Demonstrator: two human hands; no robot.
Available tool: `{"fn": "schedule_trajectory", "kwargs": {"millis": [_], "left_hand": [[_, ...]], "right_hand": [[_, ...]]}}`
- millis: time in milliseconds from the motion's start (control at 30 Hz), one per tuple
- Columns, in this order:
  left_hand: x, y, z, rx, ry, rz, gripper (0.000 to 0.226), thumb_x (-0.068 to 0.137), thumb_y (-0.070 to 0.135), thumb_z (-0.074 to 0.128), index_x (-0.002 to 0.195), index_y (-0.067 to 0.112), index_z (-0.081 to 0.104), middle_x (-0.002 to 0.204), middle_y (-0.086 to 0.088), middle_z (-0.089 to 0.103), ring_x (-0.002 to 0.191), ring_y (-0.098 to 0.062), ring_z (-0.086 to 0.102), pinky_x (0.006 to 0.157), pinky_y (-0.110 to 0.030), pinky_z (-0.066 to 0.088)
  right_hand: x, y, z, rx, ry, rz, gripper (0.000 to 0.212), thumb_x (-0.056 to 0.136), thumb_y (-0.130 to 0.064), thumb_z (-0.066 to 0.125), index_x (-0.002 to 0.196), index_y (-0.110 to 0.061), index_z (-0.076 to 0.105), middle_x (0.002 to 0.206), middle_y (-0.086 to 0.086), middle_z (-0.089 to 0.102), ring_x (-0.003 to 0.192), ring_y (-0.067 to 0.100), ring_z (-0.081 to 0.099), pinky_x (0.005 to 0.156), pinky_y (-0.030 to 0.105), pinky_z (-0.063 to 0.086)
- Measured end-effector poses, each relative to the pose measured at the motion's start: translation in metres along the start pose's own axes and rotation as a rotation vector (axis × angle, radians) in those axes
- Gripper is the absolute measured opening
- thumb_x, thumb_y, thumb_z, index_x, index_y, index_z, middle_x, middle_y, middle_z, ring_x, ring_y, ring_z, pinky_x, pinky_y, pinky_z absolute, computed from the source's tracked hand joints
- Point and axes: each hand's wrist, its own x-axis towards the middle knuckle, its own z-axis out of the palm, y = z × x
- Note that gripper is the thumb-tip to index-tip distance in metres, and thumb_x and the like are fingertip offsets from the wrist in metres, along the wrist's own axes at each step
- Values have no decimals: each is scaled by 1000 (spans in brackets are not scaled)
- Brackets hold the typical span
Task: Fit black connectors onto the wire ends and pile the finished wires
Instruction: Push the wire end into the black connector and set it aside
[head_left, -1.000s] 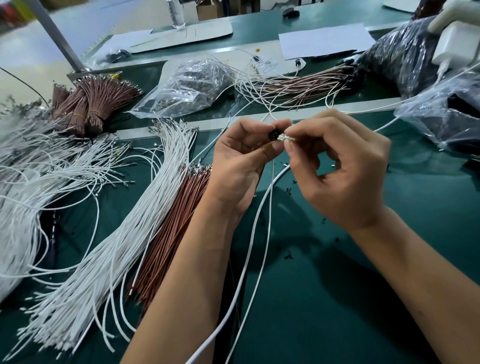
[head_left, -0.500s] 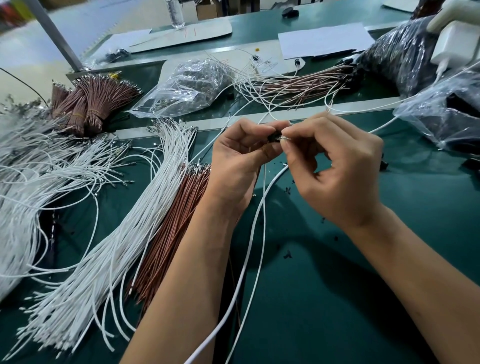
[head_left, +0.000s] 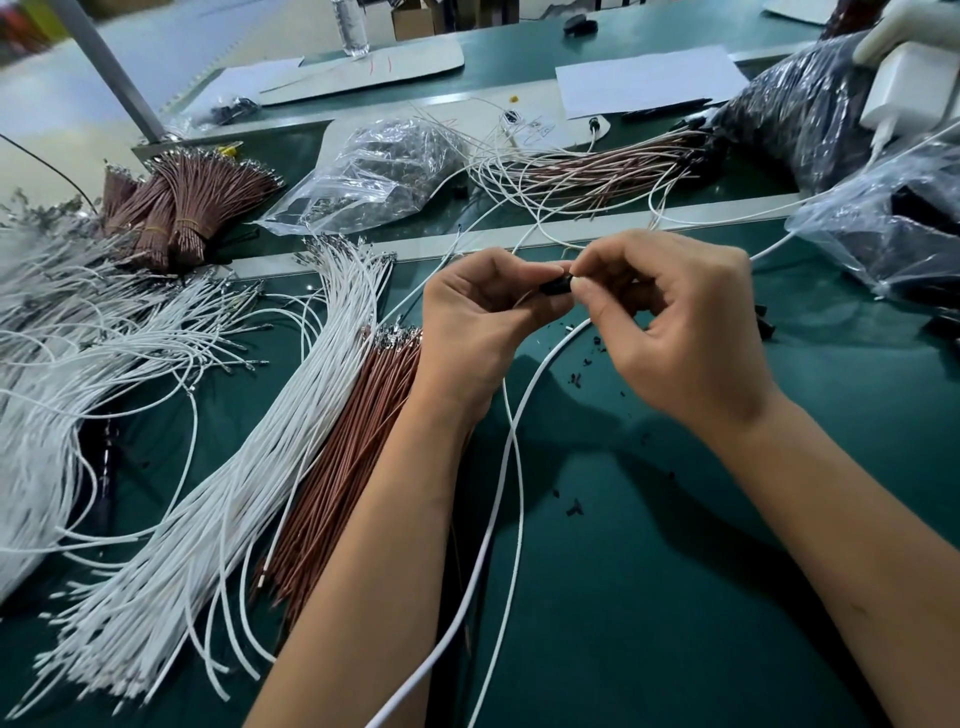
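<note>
Nearest you, a thin white insulated wire runs up the dark green table mat between your forearms, its upper end rising to the meeting point of your fingers. There your left hand pinches a small black plastic connector between thumb and forefinger, and your right hand pinches the wire end just right of it, fingertips nearly touching the connector. The connector's long axis lies roughly left to right, its opening toward your right hand, so the coming push looks to be a straight leftward one along that line. Whether the terminal is fully seated cannot be told. To your left lie loose fans of white wires and brown wires. Farther off, beyond the pale rail, sits the pile of finished wires with black ends.
</note>
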Motion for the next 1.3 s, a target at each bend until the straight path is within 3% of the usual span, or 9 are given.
{"fn": "schedule_trajectory", "kwargs": {"millis": [267, 533, 1000, 1300], "left_hand": [[-1, -2, 1, 122, 60, -7, 22, 71, -20, 77, 82, -2, 71, 86, -10, 78, 85, -23, 76, 80, -29, 59], [-3, -1, 4, 32, 34, -59, 23, 68, -15, 78, 79, 5, 74, 87, -11, 78, 83, -21, 75, 79, -27, 58], [-5, 0, 6, 123, 63, -52, 26, 68, -21, 79, 75, 3, 69, 75, -5, 75, 73, -15, 74, 73, -23, 58], [-7, -1, 10, 149, 97, -25, 26, 65, -14, 84, 74, 8, 71, 79, -7, 75, 77, -21, 73, 80, -32, 61]], "right_hand": [[-1, 20, 2, 348, -80, 256, 5, 92, -3, 73, 94, -8, 73, 73, 0, 70, 58, 12, 63, 58, 22, 50], [0, 25, -4, 606, -153, 380, 9, 92, 2, 69, 91, -7, 67, 69, 3, 70, 58, 13, 60, 51, 22, 46], [0, 28, -3, 605, -172, 435, 15, 92, 3, 70, 86, -10, 68, 68, 0, 69, 60, 10, 61, 54, 17, 48], [-1, 29, -1, 639, -152, 464, 14, 93, 1, 69, 85, -10, 66, 67, 4, 68, 57, 14, 57, 51, 18, 44]]}}
